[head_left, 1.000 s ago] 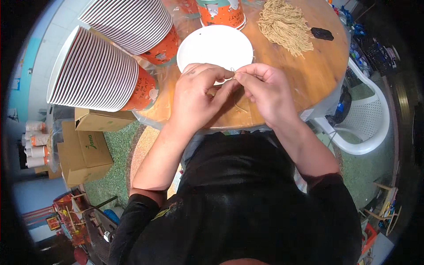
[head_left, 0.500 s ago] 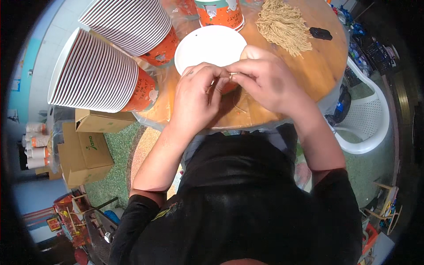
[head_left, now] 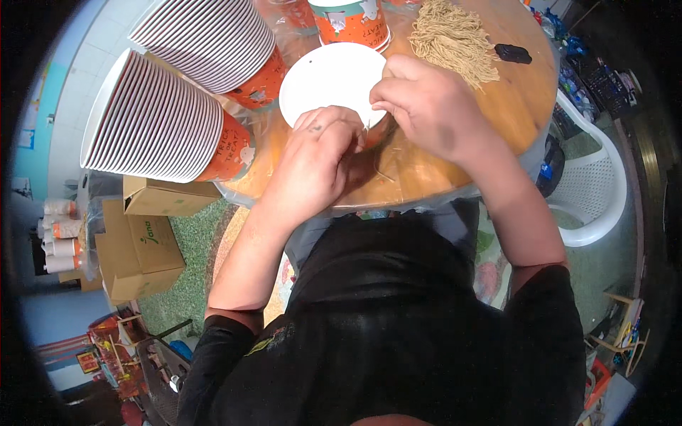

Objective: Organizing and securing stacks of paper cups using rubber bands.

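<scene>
A white-lined paper bucket point(head_left: 328, 74) with an orange outside stands in front of me, its opening facing up. My left hand point(head_left: 318, 153) is closed at its near rim, with the fingertips partly hidden behind the knuckles. Just right of that rim, my right hand point(head_left: 426, 106) pinches thumb against forefinger on a thin tan string. A short stretch of the string point(head_left: 367, 126) shows between the hands, and a loose end hangs lower over the tabletop. Beyond my right hand lies a bundle of tan strings point(head_left: 455, 42).
Two tall stacks of nested paper buckets point(head_left: 153, 117) lean at the left of the round wooden table point(head_left: 511, 121). Another orange bucket point(head_left: 348, 28) stands at the back. A small black object point(head_left: 513, 54) lies beside the strings. Cardboard boxes point(head_left: 138, 248) sit left; a white plastic chair point(head_left: 586, 184) stands right.
My hands were together at the bucket's near rim. The right hand has drawn away up and to the right, pinching the string, while the left stays at the rim.
</scene>
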A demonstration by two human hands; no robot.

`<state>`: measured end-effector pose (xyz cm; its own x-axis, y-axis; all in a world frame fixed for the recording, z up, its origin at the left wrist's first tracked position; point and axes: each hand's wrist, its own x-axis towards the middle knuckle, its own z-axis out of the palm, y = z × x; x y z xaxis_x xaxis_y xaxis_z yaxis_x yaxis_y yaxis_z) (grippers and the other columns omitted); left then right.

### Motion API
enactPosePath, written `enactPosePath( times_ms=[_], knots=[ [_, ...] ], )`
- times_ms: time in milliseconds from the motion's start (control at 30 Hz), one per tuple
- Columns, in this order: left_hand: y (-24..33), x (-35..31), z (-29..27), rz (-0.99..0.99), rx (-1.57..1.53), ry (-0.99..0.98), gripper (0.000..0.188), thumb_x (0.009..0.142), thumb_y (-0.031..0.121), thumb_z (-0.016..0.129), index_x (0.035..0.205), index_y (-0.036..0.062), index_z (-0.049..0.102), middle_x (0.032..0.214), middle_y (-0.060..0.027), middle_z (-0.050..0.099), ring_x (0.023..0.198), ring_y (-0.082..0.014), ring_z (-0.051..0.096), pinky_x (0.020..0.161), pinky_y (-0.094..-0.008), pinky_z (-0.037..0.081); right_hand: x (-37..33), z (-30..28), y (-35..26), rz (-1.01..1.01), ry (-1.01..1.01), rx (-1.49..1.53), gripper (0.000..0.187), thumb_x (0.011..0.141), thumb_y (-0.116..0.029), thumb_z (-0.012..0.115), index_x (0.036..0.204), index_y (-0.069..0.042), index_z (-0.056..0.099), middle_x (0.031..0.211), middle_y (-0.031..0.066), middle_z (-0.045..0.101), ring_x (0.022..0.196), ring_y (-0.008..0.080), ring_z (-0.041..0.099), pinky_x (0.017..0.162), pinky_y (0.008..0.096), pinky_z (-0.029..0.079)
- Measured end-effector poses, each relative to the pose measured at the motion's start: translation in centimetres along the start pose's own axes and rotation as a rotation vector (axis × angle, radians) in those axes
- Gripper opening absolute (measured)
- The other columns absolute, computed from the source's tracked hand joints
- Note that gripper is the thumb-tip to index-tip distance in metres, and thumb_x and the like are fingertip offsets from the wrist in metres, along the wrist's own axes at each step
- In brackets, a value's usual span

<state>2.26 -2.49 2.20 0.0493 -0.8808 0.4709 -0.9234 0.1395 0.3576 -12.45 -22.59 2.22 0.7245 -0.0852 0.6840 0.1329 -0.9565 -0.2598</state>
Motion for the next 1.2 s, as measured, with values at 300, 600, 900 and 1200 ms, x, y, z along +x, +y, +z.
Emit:
enactPosePath(
  times_ms=[300,600,900,1200],
  knots=[
    [1.5,1.8,-0.9,-0.257,-0.31,-0.016,0.022,0.098,0.009,0.084,0.109,-0.0011,0.069,0.101,-0.012,0.076,0.092,-0.022,0.075,0.088,-0.0379,0.06,-1.2,1.3,0.4,0.052,0.083,0.136,0.015,0.09,-0.009,0.08,0.103,-0.013,0.086,0.095,0.0066,0.072,0.087,0.0279,0.075,0.074,0.0412,0.059],
    [0.1,3.9,0.9,-0.552,-0.57,0.037,0.017,0.104,0.005,0.079,0.115,-0.0056,0.072,0.092,-0.0066,0.079,0.083,-0.0116,0.076,0.074,-0.0288,0.062,-4.5,3.5,-0.8,0.156,0.38,0.193,0.02,0.089,-0.001,0.085,0.107,-0.009,0.082,0.098,0.008,0.071,0.084,0.0278,0.073,0.071,0.0405,0.059],
    [0.2,4.5,0.3,-0.589,-0.621,-0.048,0.022,0.108,0.001,0.073,0.128,-0.0082,0.072,0.097,-0.0052,0.079,0.082,-0.0093,0.075,0.072,-0.0257,0.062,-5.8,6.5,-1.0,0.019,0.377,0.259,0.029,0.079,0.004,0.09,0.104,-0.01,0.082,0.098,0.0049,0.071,0.082,0.0228,0.073,0.067,0.0359,0.059],
    [0.4,4.3,0.6,-0.566,-0.604,-0.024,0.022,0.109,-0.001,0.071,0.13,-0.0081,0.071,0.101,-0.0056,0.079,0.087,-0.0101,0.075,0.078,-0.0262,0.064,-5.4,6.1,-1.5,0.17,0.314,0.466,0.016,0.089,0.001,0.086,0.102,-0.006,0.082,0.095,0.008,0.074,0.084,0.0242,0.074,0.072,0.0358,0.06]
  ],
)
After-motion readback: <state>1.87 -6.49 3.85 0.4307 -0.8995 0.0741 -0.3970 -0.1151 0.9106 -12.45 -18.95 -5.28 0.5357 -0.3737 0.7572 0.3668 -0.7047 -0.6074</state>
